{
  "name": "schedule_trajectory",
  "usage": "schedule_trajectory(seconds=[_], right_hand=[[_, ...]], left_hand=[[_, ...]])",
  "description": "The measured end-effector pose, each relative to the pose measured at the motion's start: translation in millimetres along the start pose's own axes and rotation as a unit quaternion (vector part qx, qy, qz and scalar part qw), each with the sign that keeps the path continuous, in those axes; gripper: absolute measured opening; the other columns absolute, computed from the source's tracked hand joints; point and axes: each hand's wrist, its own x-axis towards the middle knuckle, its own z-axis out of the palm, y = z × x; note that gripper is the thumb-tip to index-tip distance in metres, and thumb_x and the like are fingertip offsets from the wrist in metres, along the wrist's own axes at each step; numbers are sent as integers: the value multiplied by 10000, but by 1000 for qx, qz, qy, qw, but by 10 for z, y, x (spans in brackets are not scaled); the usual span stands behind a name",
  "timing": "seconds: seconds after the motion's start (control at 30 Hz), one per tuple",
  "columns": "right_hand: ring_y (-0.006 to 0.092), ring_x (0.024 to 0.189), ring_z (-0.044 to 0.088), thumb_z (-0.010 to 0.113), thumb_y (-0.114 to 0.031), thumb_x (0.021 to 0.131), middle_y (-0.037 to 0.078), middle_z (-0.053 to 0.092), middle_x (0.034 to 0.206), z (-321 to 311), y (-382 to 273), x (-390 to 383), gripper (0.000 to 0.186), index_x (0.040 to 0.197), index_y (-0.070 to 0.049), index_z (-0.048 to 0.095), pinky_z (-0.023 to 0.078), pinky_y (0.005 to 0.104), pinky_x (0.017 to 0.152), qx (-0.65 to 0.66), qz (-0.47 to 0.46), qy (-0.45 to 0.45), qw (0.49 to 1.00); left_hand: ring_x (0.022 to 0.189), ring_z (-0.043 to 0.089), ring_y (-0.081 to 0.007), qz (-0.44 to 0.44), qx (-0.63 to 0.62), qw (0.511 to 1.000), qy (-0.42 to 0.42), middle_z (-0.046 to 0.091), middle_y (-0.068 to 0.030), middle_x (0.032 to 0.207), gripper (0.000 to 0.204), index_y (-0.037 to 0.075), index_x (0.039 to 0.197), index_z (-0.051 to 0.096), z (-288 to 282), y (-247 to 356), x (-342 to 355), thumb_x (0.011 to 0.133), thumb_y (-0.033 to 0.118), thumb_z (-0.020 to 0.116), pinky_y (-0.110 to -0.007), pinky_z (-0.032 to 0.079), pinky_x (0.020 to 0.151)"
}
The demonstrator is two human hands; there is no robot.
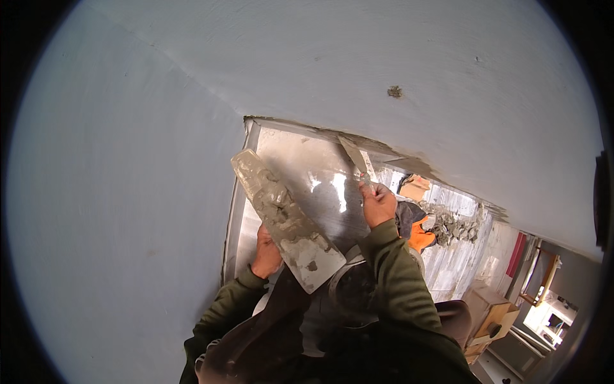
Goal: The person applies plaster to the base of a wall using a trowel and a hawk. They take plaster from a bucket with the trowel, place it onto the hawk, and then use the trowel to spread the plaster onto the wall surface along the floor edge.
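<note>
My left hand (267, 253) grips a long pale plastering board (316, 269) from behind, with grey-brown mortar (272, 195) smeared along it; the fingers are partly hidden. My right hand (377, 203) is closed on the handle of a metal scraper (350, 153), whose blade meets the bottom edge of the pale blue-grey wall (486, 121) along a band of wet grey filler (409, 161). Beneath both hands lies a pale, glossy floor slab (288, 153) in the corner, against the left wall (128, 211).
To the right are cardboard (414, 187), an orange-and-black cloth or bag (419, 233), grey rubble (454, 225) on a streaky white floor (448, 275), cardboard boxes (486, 313), a red strip (515, 255) and a wood-framed opening (538, 275). My knees and forearms fill the lower middle.
</note>
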Motion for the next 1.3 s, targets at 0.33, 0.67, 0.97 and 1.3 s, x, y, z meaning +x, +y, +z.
schedule_trajectory(seconds=[0.33, 0.67, 0.97, 1.3], right_hand=[[140, 504, 472, 663, -294, 766, 96, 533, 536, -740, 272, -89, 316, 811, 18, 642, 399, 304, 522, -70, 10, 18, 997], [252, 570, 529, 615, -346, 808, 161, 551, 605, -522, -261, -153, 345, 850, -4, 632, 429, 368, 566, -180, -135, -139, 965], [290, 580, 580, 632, -449, 764, 188, 569, 576, -225, -619, 462, 458, 722, 6, 649, 457, 389, 612, -238, -135, -180, 945], [128, 526, 449, 655, -299, 786, 88, 543, 605, -827, -607, -160, 328, 858, 21, 637, 359, 300, 492, -193, -209, -108, 953]], left_hand=[[913, 599, -177, -31, -33, 999, 14, 593, -84, 1045, 259, 5, 1133, 490, 109, -70, -100, 874, -5, 493, -309, 513, 774], [917, 586, -152, -34, -29, 999, 5, 592, -71, 1041, 308, 13, 1149, 470, 116, -57, -73, 850, -33, 522, -294, 501, 783], [947, 576, -151, -24, -24, 999, 10, 581, -73, 1069, 327, 13, 1167, 462, 108, -54, -76, 850, -39, 524, -296, 492, 808], [955, 564, -131, 1, 43, 999, -8, 585, -56, 1071, 332, 16, 1175, 458, 12, -50, -27, 854, -33, 526, -280, 479, 812]])
